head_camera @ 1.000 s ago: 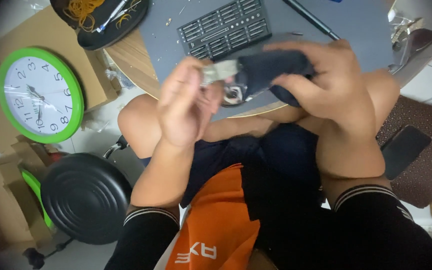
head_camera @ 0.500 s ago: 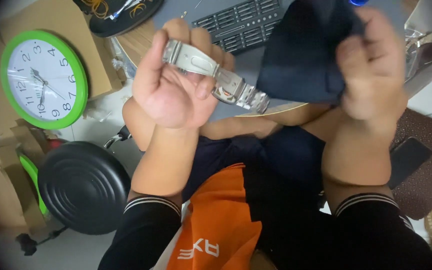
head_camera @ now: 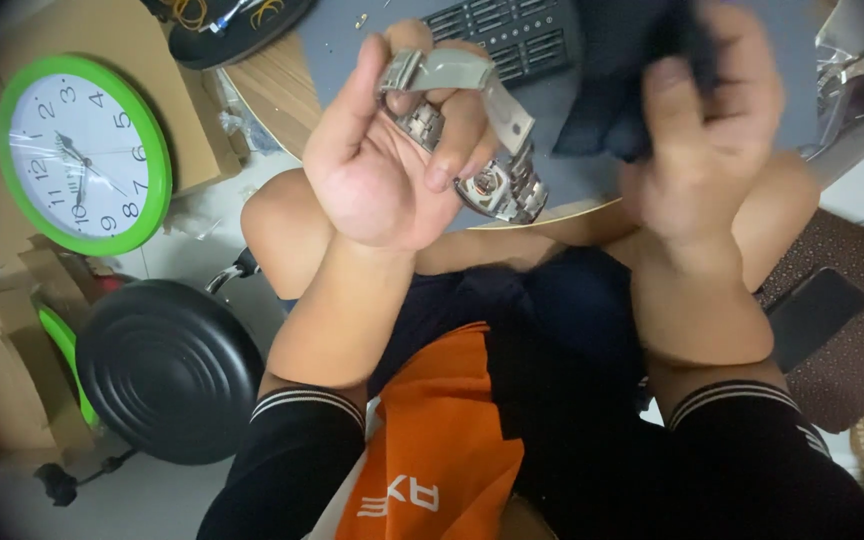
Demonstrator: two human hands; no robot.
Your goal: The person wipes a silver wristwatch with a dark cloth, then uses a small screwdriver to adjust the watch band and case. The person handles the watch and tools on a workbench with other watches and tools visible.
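Head cam looked straight down at both hands, raised over the person's lap. Left hand (head_camera: 392, 150) sat around 11 o'clock from frame centre, palm up, fingers curled closed around a silver metal wristwatch (head_camera: 482, 140) — the bracelet looped over the fingertips at the top, and the watch case hung down at the hand's 3 o'clock side, with what looked like its open back and the movement showing. Right hand (head_camera: 702, 130) was up at about 1 o'clock, pretty blurred, but it was clearly bunched tight on a dark cloth (head_camera: 622, 80), which hung just beside the watch, to its 2 o'clock. Couldn't tell if cloth and watch were actually touching; they were very close.

Behind the hands, at 12 o'clock, lay a grey work mat (head_camera: 552, 190) on a round wooden table (head_camera: 262, 90), and on the mat a black tray of small tool bits (head_camera: 512, 40) poked out between the two hands. A black dish (head_camera: 232, 25) with yellowish bits in it sat at the table's edge around 11 o'clock.

Down on the floor at 9 o'clock a green-rimmed wall clock (head_camera: 82, 150) leaned on cardboard boxes (head_camera: 2, 380), and a black round stool seat (head_camera: 167, 370) sat at about 8 o'clock. A dark phone-like slab (head_camera: 812, 315) lay at 4 o'clock — on a brownish mat, well apart from the hands.
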